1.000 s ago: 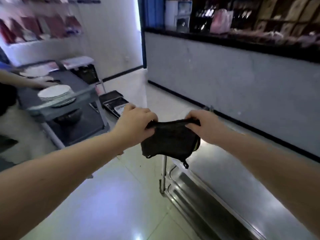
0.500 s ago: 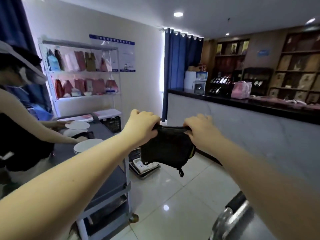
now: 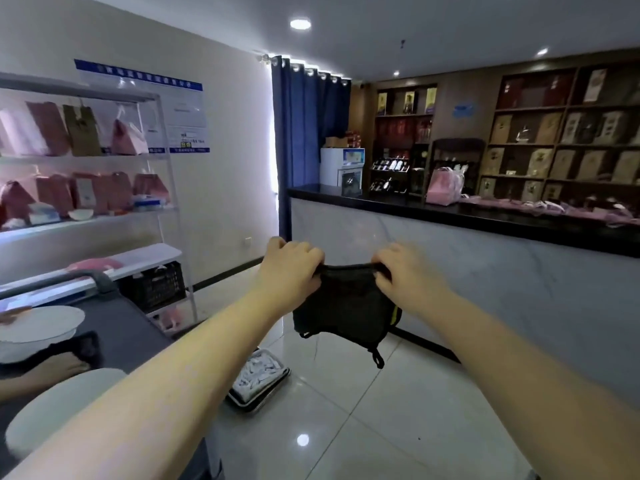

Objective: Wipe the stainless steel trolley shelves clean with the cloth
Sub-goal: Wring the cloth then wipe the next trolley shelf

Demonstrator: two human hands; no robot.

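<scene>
My left hand (image 3: 291,271) and right hand (image 3: 405,275) pinch the cloth's (image 3: 346,306) top edge, stretched sideways at centre frame; I can't see the trolley shelves.

walls: cream wall (image 3: 228,188) hung with blue-headed notice (image 3: 183,109) | floor: glossy pale tiles (image 3: 363,427), ceiling light reflected | window: covered by blue curtain (image 3: 308,133), daylight seen at its edge | furniture: white rack (image 3: 104,221) at left, marble-fronted counter (image 3: 485,271) topped in black, wooden shelving (image 3: 554,143) behind | light: recessed ceiling spots (image 3: 300,24) lit
</scene>
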